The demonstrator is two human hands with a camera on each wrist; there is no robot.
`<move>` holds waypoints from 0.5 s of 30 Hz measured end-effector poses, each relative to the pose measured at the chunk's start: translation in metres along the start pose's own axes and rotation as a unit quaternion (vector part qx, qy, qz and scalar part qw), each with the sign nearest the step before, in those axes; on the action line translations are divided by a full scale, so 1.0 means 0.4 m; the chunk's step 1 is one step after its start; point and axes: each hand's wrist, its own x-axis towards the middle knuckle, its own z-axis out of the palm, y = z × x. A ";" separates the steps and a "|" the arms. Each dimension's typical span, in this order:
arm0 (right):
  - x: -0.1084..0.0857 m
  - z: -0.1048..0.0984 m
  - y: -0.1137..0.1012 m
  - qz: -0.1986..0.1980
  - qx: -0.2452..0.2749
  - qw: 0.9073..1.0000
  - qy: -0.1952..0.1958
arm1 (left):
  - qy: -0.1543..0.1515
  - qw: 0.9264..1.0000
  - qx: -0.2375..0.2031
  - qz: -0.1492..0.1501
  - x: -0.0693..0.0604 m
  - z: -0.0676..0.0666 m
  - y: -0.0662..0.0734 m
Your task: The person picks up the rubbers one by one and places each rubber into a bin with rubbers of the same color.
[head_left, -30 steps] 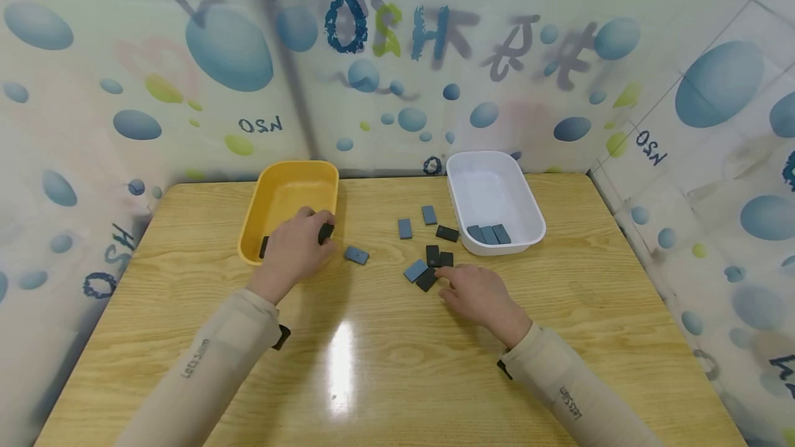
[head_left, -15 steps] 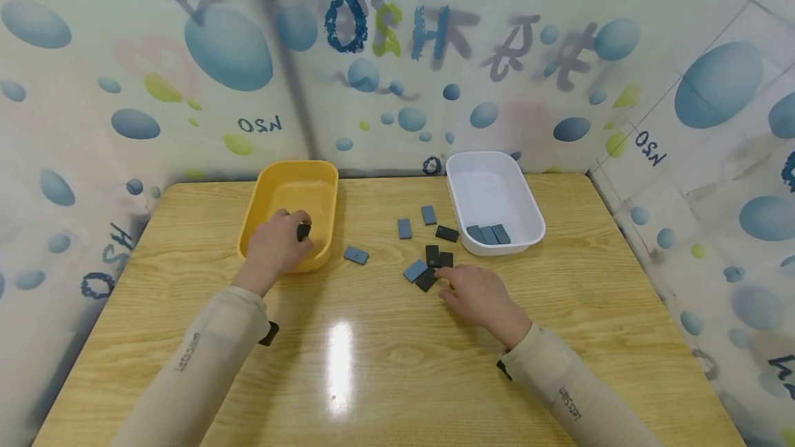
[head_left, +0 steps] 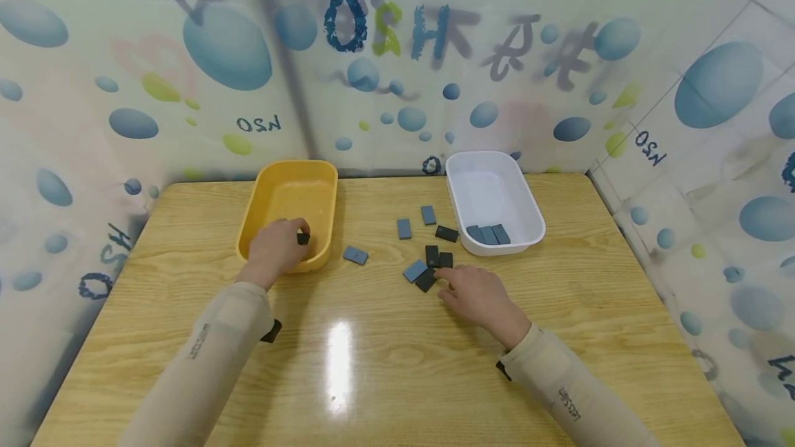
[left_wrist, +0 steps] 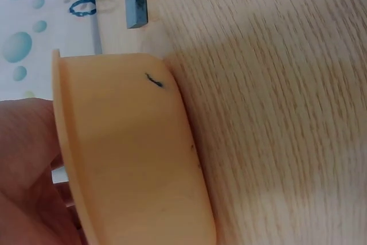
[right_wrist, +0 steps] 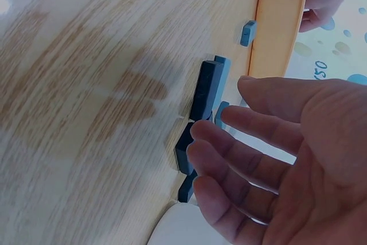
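My left hand (head_left: 276, 248) is inside the front part of the yellow bin (head_left: 295, 174), pinching a small black tile (head_left: 303, 239) low between thumb and fingers. In the left wrist view the bin's wall (left_wrist: 126, 142) hides the tile and most of the fingers. My right hand (head_left: 481, 295) rests by the loose tiles, its fingertips at a black tile (head_left: 426, 280); the right wrist view shows loosely bent fingers (right_wrist: 235, 153) with nothing gripped. Against that black tile lies a blue-grey tile (head_left: 415, 270), and two black tiles (head_left: 432, 255) sit just behind.
A white bin (head_left: 491, 188) at the back right holds several blue-grey tiles (head_left: 488, 234). Near its left side lie a black tile (head_left: 447, 234) and two blue-grey tiles (head_left: 404, 229). Another blue-grey tile (head_left: 355, 255) lies right of the yellow bin. A printed wall closes the table's back.
My left hand, holding the black tile, has moved left from the yellow bin's right edge and lowered into it. The right hand has stayed still.
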 end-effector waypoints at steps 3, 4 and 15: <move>-0.001 0.000 0.000 0.000 -0.002 1.000 -0.001 | -0.004 1.000 0.000 -0.003 0.006 0.005 -0.002; -0.001 0.000 0.000 -0.001 -0.002 1.000 -0.001 | -0.005 1.000 0.001 -0.003 0.007 0.006 -0.002; -0.001 0.004 0.003 -0.003 -0.002 1.000 0.005 | -0.012 1.000 0.021 -0.004 0.012 0.007 0.006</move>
